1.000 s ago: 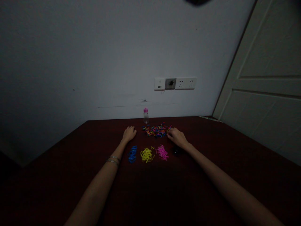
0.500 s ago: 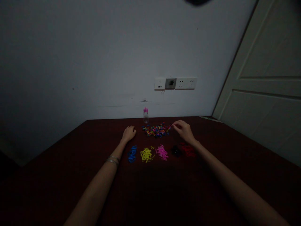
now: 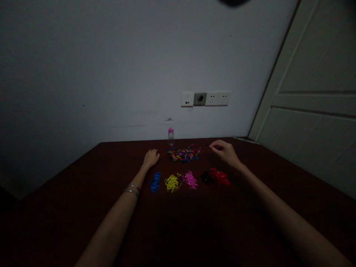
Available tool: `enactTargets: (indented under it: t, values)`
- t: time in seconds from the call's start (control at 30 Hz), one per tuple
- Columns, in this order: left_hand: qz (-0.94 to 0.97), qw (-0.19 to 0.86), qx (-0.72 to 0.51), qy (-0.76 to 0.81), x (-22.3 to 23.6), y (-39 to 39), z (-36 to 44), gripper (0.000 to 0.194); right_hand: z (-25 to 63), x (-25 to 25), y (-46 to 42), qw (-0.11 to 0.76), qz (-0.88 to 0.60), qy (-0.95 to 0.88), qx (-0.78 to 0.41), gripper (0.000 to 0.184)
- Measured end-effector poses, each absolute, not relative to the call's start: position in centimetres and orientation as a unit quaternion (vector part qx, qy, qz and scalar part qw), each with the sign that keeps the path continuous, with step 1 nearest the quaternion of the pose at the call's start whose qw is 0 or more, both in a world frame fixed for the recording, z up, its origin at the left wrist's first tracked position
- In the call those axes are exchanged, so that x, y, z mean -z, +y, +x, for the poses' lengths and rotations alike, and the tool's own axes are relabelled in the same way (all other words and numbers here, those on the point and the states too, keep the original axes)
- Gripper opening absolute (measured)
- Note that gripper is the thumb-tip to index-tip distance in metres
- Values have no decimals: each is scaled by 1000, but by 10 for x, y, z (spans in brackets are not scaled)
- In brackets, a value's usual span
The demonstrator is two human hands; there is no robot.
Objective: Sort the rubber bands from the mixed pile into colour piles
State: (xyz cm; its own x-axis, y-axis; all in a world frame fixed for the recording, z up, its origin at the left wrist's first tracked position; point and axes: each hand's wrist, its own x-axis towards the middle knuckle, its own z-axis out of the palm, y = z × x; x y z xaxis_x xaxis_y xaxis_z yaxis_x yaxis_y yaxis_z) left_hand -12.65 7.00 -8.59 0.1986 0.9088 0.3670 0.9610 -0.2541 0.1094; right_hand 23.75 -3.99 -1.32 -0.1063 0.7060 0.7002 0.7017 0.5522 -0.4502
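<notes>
My left hand [image 3: 151,158] lies on the dark red-brown table, palm down, just left of a mixed heap of colourful rubber bands [image 3: 183,154]. To the right of that heap, my right hand [image 3: 224,151] is raised a little, thumb and fingertips pinched on a small dark rubber band [image 3: 207,145]. Sorted piles lie nearer to me in a row: blue rubber bands [image 3: 155,182], yellow rubber bands [image 3: 172,183], pink rubber bands [image 3: 190,180], black rubber bands [image 3: 206,177] and red rubber bands [image 3: 220,176]. The black pile is hard to make out in the dim light.
A small clear bottle [image 3: 171,138] with a pink top stands behind the mixed heap. Beyond the table [image 3: 178,222] is a pale wall with sockets [image 3: 217,99]. A white panelled door [image 3: 311,96] stands at the right.
My right hand has moved right, away from the mixed heap, and a small dark band now shows at its fingertips. The red pile is now uncovered. The left hand stays put.
</notes>
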Motion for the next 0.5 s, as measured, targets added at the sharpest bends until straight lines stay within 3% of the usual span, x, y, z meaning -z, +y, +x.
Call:
enactTargets:
  t: [0.27,0.5]
  values:
    - [-771,66,182,-607,87,72,-126,35,243,34,-80,349,-452,-811,-127,21]
    - [-775,67,172,-604,86,72,-126,36,238,42,-85,254,-448,-842,-162,20]
